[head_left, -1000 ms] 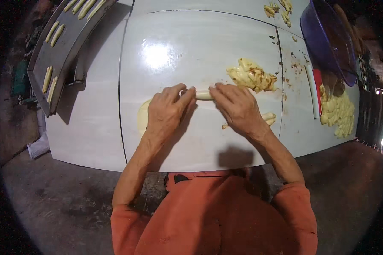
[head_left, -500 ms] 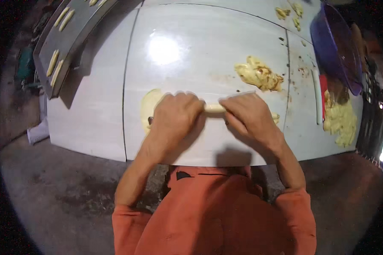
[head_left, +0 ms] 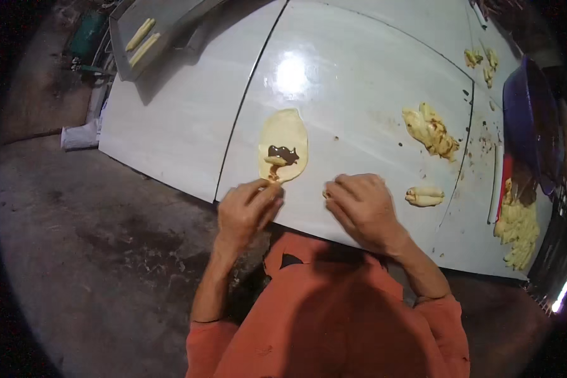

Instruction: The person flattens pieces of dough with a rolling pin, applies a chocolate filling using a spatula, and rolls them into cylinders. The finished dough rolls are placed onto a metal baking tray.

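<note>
A flattened oval of pale dough [head_left: 283,129] lies on the white table, with dark brown filling [head_left: 285,155] and a small strip of dough [head_left: 274,161] on its near half. My left hand [head_left: 249,206] is at its near end, fingertips pinched together at the dough's edge. To the right, my right hand [head_left: 362,205] is held low over the table with curled fingers. A small dough piece with a brown spot [head_left: 327,194] shows at its fingertips; the rest is hidden. Rolled dough [head_left: 424,196] lies just right of that hand.
A heap of brown-streaked dough [head_left: 431,131] sits farther right. Past it are a purple basin [head_left: 528,120], a white stick [head_left: 495,183], a red strip [head_left: 506,176] and yellow dough pieces [head_left: 516,236]. At the far left a metal tray [head_left: 125,57] holds dough sticks [head_left: 143,49].
My hands have come apart and nearer; the dough roll between them is no longer seen there. The filled flat dough, earlier partly behind my left hand, is now uncovered. The view has turned.
</note>
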Demonstrator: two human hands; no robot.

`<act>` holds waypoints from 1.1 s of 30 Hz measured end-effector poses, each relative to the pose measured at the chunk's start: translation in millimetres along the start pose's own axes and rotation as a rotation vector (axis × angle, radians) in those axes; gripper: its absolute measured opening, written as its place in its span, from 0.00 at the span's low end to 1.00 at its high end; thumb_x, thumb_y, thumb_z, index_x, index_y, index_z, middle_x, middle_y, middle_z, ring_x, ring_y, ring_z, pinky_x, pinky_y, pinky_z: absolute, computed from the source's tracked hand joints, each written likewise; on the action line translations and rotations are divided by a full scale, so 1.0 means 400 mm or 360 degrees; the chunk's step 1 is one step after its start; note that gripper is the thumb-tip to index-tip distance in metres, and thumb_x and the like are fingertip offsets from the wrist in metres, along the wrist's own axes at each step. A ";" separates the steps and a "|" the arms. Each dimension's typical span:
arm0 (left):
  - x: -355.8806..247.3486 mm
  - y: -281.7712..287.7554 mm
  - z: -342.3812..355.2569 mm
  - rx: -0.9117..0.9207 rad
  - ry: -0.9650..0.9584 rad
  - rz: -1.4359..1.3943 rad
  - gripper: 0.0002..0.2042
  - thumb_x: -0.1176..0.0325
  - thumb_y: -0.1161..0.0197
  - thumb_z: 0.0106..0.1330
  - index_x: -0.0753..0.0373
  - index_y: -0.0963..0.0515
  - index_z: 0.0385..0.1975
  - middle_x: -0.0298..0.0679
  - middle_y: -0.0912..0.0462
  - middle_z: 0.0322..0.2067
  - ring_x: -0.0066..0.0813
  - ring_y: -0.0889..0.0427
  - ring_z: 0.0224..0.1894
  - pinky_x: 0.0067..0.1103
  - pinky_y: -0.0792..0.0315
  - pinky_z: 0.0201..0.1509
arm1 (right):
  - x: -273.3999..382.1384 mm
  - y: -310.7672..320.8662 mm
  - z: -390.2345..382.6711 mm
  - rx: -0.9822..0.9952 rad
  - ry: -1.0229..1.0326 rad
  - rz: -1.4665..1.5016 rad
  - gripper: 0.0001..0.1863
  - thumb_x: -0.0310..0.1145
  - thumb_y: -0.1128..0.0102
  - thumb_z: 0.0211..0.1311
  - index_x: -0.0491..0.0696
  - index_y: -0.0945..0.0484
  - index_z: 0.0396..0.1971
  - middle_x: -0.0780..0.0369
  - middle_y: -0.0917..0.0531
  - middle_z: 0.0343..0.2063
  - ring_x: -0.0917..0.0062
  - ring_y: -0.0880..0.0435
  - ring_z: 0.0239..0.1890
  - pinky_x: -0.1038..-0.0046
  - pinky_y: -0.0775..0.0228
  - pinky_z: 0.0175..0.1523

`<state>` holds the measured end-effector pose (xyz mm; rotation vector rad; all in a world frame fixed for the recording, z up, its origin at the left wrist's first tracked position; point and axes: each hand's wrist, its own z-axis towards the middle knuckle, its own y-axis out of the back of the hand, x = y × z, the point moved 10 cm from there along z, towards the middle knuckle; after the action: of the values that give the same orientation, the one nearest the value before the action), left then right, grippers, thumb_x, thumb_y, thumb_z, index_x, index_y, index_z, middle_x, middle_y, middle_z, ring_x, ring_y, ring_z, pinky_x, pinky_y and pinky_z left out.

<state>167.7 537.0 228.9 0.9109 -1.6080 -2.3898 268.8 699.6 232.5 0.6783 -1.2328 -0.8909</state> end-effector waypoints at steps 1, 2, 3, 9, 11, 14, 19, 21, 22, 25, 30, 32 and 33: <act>0.034 0.006 0.005 0.0015 0.0002 -0.0015 0.17 0.64 0.23 0.59 0.54 0.16 0.47 0.35 0.16 0.43 0.35 0.15 0.39 0.30 0.23 0.40 | 0.025 -0.024 0.030 0.0010 0.0028 0.0029 0.20 0.36 0.30 0.61 0.47 0.21 0.52 0.61 0.19 0.45 0.68 0.18 0.45 0.63 0.29 0.51; 0.061 0.009 0.018 0.0034 0.0001 -0.0031 0.17 0.63 0.23 0.59 0.54 0.16 0.47 0.35 0.16 0.42 0.35 0.15 0.39 0.30 0.23 0.39 | 0.048 -0.046 0.060 0.0019 0.0051 0.0060 0.20 0.35 0.29 0.61 0.48 0.21 0.52 0.62 0.19 0.44 0.69 0.18 0.44 0.63 0.29 0.50; 0.081 0.008 0.034 0.0104 0.0015 -0.0074 0.17 0.61 0.21 0.57 0.56 0.14 0.45 0.38 0.14 0.42 0.36 0.14 0.41 0.32 0.19 0.43 | 0.054 -0.061 0.093 0.0025 -0.0002 0.0111 0.17 0.32 0.30 0.61 0.49 0.20 0.50 0.61 0.20 0.43 0.69 0.19 0.41 0.63 0.29 0.49; 0.114 -0.011 0.051 0.0095 -0.0373 -0.0269 0.14 0.61 0.22 0.57 0.53 0.14 0.41 0.33 0.16 0.37 0.32 0.16 0.36 0.29 0.23 0.37 | 0.099 -0.129 0.151 0.0051 0.0021 -0.0075 0.15 0.31 0.28 0.59 0.50 0.18 0.47 0.62 0.19 0.42 0.71 0.19 0.37 0.65 0.29 0.44; 0.112 -0.026 0.052 0.0111 -0.0493 -0.0267 0.13 0.63 0.22 0.57 0.54 0.15 0.40 0.34 0.15 0.39 0.32 0.15 0.38 0.28 0.22 0.37 | 0.087 -0.146 0.138 0.0122 -0.0024 -0.0199 0.14 0.33 0.27 0.59 0.50 0.17 0.45 0.61 0.18 0.41 0.70 0.17 0.37 0.66 0.28 0.43; 0.114 -0.014 0.076 0.0093 -0.0559 -0.0415 0.11 0.64 0.23 0.58 0.54 0.15 0.39 0.35 0.15 0.43 0.32 0.14 0.40 0.28 0.22 0.36 | 0.086 -0.119 0.153 -0.0006 -0.0131 -0.0021 0.16 0.35 0.27 0.59 0.50 0.17 0.46 0.60 0.17 0.43 0.68 0.16 0.40 0.64 0.26 0.45; 0.118 -0.041 0.077 0.0156 -0.0568 -0.0405 0.11 0.65 0.24 0.59 0.57 0.17 0.39 0.34 0.14 0.50 0.32 0.15 0.40 0.29 0.24 0.39 | 0.097 -0.134 0.187 0.0069 -0.0161 -0.0103 0.20 0.42 0.32 0.65 0.50 0.20 0.54 0.59 0.19 0.48 0.69 0.16 0.40 0.65 0.27 0.43; 0.109 -0.043 0.074 0.0133 -0.0575 -0.0399 0.11 0.65 0.25 0.60 0.57 0.17 0.39 0.34 0.14 0.51 0.32 0.15 0.41 0.29 0.25 0.38 | 0.094 -0.133 0.180 0.0091 -0.0177 -0.0163 0.21 0.42 0.31 0.65 0.50 0.20 0.55 0.60 0.19 0.48 0.70 0.16 0.40 0.65 0.27 0.43; 0.106 -0.042 0.075 0.0107 -0.0581 -0.0385 0.10 0.65 0.25 0.60 0.57 0.17 0.39 0.33 0.14 0.51 0.32 0.15 0.41 0.29 0.25 0.38 | 0.090 -0.133 0.177 0.0110 -0.0186 -0.0221 0.22 0.43 0.31 0.65 0.51 0.20 0.55 0.60 0.19 0.49 0.71 0.16 0.40 0.66 0.28 0.43; 0.102 -0.035 0.085 0.0050 -0.0583 -0.0374 0.10 0.65 0.25 0.60 0.57 0.17 0.39 0.34 0.15 0.52 0.34 0.16 0.44 0.29 0.25 0.40 | 0.078 -0.112 0.157 0.0069 -0.0163 -0.0234 0.24 0.45 0.30 0.64 0.51 0.20 0.57 0.61 0.19 0.48 0.72 0.17 0.39 0.66 0.28 0.43; 0.119 -0.018 0.082 0.0075 -0.0479 -0.0404 0.15 0.59 0.23 0.58 0.54 0.16 0.42 0.32 0.18 0.48 0.37 0.17 0.47 0.33 0.24 0.46 | 0.087 -0.134 0.128 0.0054 -0.0070 -0.0259 0.19 0.39 0.25 0.58 0.52 0.17 0.48 0.64 0.18 0.43 0.72 0.18 0.35 0.67 0.27 0.40; 0.120 -0.024 0.081 0.0166 -0.0479 -0.0384 0.17 0.57 0.22 0.56 0.53 0.16 0.44 0.32 0.19 0.46 0.37 0.18 0.47 0.34 0.24 0.47 | 0.084 -0.130 0.134 -0.0049 -0.0045 -0.0244 0.14 0.36 0.26 0.58 0.50 0.17 0.42 0.64 0.18 0.41 0.72 0.18 0.31 0.68 0.28 0.36; 0.118 -0.034 0.081 0.0208 -0.0499 -0.0408 0.17 0.57 0.22 0.56 0.53 0.16 0.43 0.32 0.19 0.45 0.36 0.18 0.46 0.33 0.23 0.47 | 0.074 -0.137 0.134 -0.0004 -0.0061 -0.0248 0.13 0.34 0.26 0.58 0.50 0.17 0.41 0.63 0.17 0.41 0.72 0.18 0.31 0.69 0.28 0.36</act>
<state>115.0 549.3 205.8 0.8416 -1.8773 -2.7450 208.0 647.9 212.8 0.7665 -1.2245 -1.0381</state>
